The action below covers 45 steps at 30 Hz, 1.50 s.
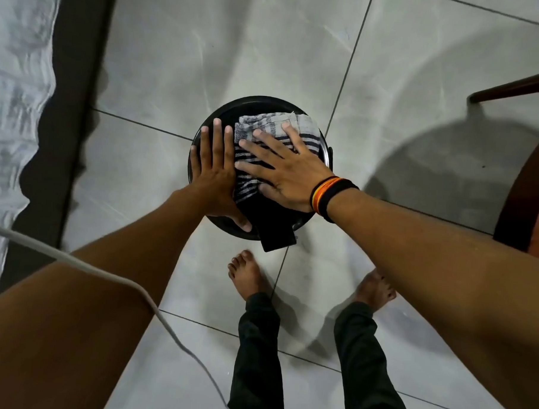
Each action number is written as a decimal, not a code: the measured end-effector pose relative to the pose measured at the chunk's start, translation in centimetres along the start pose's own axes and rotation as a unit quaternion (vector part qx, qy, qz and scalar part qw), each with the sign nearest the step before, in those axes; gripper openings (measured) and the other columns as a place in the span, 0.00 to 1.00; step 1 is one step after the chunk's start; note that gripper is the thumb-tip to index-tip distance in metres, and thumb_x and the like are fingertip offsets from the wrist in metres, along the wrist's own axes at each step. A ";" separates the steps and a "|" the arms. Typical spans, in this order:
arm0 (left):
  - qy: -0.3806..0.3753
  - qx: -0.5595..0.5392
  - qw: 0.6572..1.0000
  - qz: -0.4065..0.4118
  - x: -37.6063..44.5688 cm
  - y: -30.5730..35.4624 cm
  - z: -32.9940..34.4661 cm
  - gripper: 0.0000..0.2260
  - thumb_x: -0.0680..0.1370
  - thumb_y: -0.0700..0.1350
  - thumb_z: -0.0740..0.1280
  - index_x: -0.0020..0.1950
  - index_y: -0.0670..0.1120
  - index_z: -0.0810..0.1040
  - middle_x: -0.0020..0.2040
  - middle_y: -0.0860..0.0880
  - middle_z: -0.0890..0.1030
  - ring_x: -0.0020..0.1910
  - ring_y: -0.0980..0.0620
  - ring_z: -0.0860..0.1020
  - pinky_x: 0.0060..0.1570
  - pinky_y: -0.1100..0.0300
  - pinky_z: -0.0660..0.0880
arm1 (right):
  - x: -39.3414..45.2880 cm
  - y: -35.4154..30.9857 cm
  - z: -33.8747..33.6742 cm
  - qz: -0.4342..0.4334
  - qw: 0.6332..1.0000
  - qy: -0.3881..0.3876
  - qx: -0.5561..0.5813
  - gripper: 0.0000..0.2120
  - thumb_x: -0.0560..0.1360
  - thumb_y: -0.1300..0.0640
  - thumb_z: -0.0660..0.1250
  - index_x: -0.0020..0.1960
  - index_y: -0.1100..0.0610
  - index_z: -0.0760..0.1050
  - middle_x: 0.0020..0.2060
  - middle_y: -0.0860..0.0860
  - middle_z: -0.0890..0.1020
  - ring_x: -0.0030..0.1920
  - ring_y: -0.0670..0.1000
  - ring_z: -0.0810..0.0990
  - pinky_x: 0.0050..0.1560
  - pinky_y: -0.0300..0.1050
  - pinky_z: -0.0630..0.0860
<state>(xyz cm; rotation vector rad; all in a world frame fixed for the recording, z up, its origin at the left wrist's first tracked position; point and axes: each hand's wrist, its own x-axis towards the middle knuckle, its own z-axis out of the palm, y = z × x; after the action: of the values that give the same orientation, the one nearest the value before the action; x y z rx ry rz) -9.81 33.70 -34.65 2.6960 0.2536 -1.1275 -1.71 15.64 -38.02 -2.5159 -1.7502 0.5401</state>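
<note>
Striped cloth (277, 133) on black stool (254, 106), both hands pressing flat.

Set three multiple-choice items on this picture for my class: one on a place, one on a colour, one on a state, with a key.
1. The grey-and-black striped cloth lies:
A on the tiled floor
B on the round black rimmed tray
C on the wooden chair

2. The bands on the right wrist are:
A blue and white
B plain green
C black and orange

3. The right hand is:
A flat, fingers spread
B a closed fist
C pinching a corner

Key:
1 B, the tray's rim rings the cloth.
2 C, those colours show at the wrist.
3 A, its straight fingers press on the cloth.
</note>
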 end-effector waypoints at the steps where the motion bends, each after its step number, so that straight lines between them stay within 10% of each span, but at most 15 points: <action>1: 0.006 -0.010 1.000 -0.002 0.0 0.0 0.1 0.83 0.49 0.74 0.80 0.80 0.40 0.26 0.79 0.37 0.25 0.78 0.33 0.27 0.78 0.32 0.35 | 0.4 0.2 -0.2 0.001 1.000 0.008 0.003 0.29 0.82 0.40 0.48 0.81 0.44 0.54 0.83 0.50 0.52 0.83 0.56 0.48 0.78 0.71 0.45; 10: 0.039 -0.070 0.997 -0.022 -0.1 1.0 0.3 0.83 0.48 0.71 0.82 0.81 0.41 0.28 0.81 0.38 0.28 0.80 0.34 0.29 0.78 0.33 0.35 | 3.7 1.5 -2.3 0.220 0.961 0.041 0.163 0.30 0.79 0.43 0.55 0.80 0.42 0.56 0.82 0.49 0.56 0.82 0.56 0.52 0.77 0.71 0.48; 17: 0.013 -0.089 0.995 -0.032 -0.2 1.1 -0.4 0.82 0.51 0.69 0.83 0.80 0.44 0.25 0.80 0.39 0.25 0.78 0.33 0.26 0.77 0.34 0.33 | -4.9 -9.5 2.5 0.478 0.831 0.096 0.268 0.29 0.84 0.45 0.50 0.83 0.45 0.45 0.83 0.54 0.46 0.83 0.59 0.46 0.78 0.69 0.55; 22: 0.030 -0.088 0.995 -0.032 0.0 1.1 0.1 0.77 0.56 0.67 0.83 0.81 0.43 0.28 0.81 0.38 0.27 0.79 0.32 0.28 0.78 0.32 0.37 | -6.9 -18.3 4.3 0.438 0.860 0.013 0.262 0.30 0.83 0.48 0.50 0.83 0.49 0.47 0.83 0.56 0.47 0.82 0.62 0.46 0.77 0.70 0.58; 30: -0.008 -0.076 0.997 -0.023 0.4 0.9 -0.1 0.82 0.51 0.69 0.83 0.78 0.45 0.22 0.78 0.38 0.22 0.76 0.31 0.24 0.77 0.30 0.35 | -2.9 -6.1 1.5 0.466 0.828 0.080 0.301 0.30 0.84 0.46 0.50 0.83 0.48 0.44 0.83 0.55 0.44 0.83 0.59 0.41 0.79 0.69 0.47; 36: 0.008 -0.074 0.997 -0.031 0.3 1.0 0.1 0.83 0.50 0.68 0.84 0.78 0.44 0.23 0.79 0.38 0.24 0.77 0.31 0.25 0.77 0.30 0.36 | 2.6 0.0 -0.9 0.377 0.897 0.028 0.228 0.30 0.85 0.47 0.49 0.83 0.47 0.41 0.83 0.53 0.42 0.82 0.58 0.38 0.78 0.71 0.43; 45: 0.061 -0.083 0.994 -0.040 0.3 1.0 0.8 0.77 0.56 0.65 0.84 0.81 0.44 0.29 0.81 0.38 0.28 0.80 0.32 0.29 0.79 0.33 0.37 | -2.4 -11.5 1.7 0.334 0.920 0.023 0.202 0.32 0.84 0.49 0.53 0.83 0.51 0.44 0.84 0.53 0.45 0.83 0.58 0.40 0.79 0.70 0.41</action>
<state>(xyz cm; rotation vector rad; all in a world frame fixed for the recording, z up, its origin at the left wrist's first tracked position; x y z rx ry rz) -9.88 32.56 -35.26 2.6305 0.4580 -0.9182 -13.32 17.32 -36.49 -2.7078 -0.6164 0.7540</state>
